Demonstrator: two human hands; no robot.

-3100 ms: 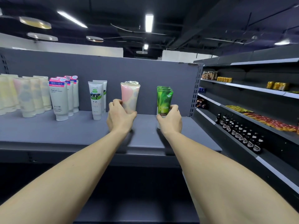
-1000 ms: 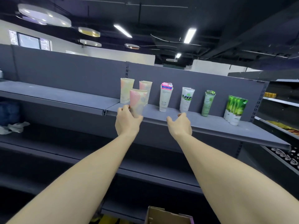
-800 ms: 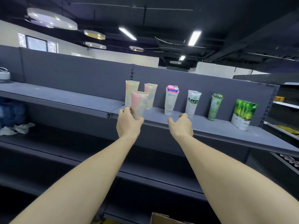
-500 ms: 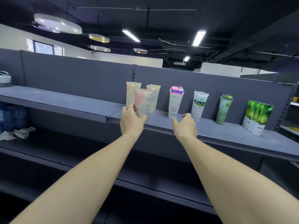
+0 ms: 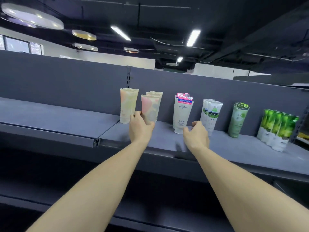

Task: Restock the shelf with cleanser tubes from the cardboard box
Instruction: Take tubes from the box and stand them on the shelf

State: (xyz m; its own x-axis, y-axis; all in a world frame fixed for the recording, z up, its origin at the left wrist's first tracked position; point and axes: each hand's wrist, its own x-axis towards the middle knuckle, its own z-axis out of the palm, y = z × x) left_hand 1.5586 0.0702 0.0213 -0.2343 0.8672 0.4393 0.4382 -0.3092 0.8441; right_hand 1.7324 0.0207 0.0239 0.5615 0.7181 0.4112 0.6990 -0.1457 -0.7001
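The dark grey metal shelf is showing a matt, faintly grainy painted top. Standing on it, the pink-and-cream plastic tube is looking smooth with a soft satin sheen. Right of that tube, the white plastic tube with a pink-and-blue card header is appearing matt and smooth, and farther right the bright green foil-like tubes are catching the light with a glossy, reflective finish.

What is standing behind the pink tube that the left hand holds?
Behind the pink tube in the left hand, a row of similar tubes stands on the shelf; only their tops and right edges show, so their count is hidden.
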